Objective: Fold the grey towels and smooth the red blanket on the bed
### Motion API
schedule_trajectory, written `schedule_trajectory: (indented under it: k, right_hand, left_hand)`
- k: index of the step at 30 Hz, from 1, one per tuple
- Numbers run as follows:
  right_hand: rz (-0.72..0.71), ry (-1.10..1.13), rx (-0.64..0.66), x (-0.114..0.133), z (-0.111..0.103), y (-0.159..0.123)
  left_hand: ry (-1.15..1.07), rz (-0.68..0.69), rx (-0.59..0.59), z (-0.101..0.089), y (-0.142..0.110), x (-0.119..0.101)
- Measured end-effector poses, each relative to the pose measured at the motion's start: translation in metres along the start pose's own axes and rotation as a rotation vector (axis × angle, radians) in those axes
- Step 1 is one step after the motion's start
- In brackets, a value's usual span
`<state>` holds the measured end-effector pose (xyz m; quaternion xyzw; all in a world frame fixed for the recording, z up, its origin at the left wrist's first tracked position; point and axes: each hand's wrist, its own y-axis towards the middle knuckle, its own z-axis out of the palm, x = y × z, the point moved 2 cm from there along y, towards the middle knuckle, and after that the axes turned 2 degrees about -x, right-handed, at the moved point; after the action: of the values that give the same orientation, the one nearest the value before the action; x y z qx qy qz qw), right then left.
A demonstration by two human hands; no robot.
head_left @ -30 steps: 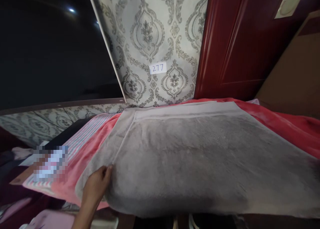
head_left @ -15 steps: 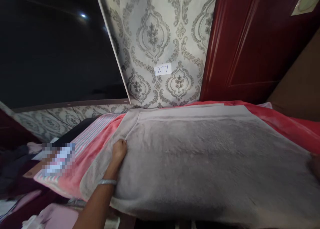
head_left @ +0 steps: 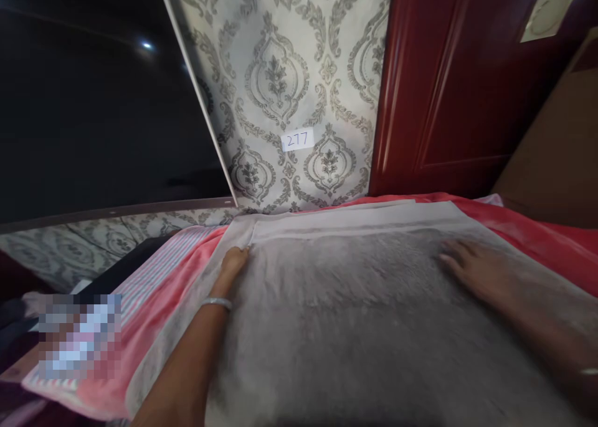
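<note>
A grey plush blanket point(head_left: 346, 333) is spread over most of the surface in front of me, with a paler band along its far edge. My left hand point(head_left: 235, 262) is closed on the blanket's upper layer, near the fold at its far left. A silvery bracelet circles that wrist. Over the far right part of the blanket is my right hand point(head_left: 479, 271), fingers stretched out and a little blurred. It seems to hold nothing; whether the palm touches the fabric I cannot tell.
Pink cloth point(head_left: 159, 327) and a striped cloth point(head_left: 163, 262) stick out on the left. Red cloth point(head_left: 527, 237) lies at the right. Behind stand a large dark screen point(head_left: 103, 116), patterned wallpaper with a "277" label point(head_left: 298, 139), and a dark red panel point(head_left: 448, 91).
My right hand has come from the right edge of view to over the blanket's far right part. My left hand has slid farther away along the blanket's left side, still closed.
</note>
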<state>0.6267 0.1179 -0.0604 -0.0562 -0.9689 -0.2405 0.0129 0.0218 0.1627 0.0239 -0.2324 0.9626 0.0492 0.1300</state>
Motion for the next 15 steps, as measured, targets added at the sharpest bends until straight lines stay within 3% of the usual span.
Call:
schedule_trajectory:
  k: [3, 5, 10, 15]
  right_hand:
    - [-0.068, 0.039, 0.107, 0.053, 0.013, 0.012]
    - [-0.1, 0.06, 0.167, 0.069, 0.023, 0.012]
    - [-0.127, 0.078, 0.193, 0.067, 0.031, 0.003]
    - [-0.107, 0.07, 0.219, 0.068, 0.024, 0.004]
  left_hand:
    - [0.001, -0.002, -0.033, 0.002, 0.013, -0.02]
    - [0.004, -0.004, -0.067, 0.006, 0.016, -0.025]
    - [0.008, 0.004, -0.163, 0.02, 0.017, -0.022]
    - [0.004, 0.008, -0.159, 0.022, 0.021, -0.021]
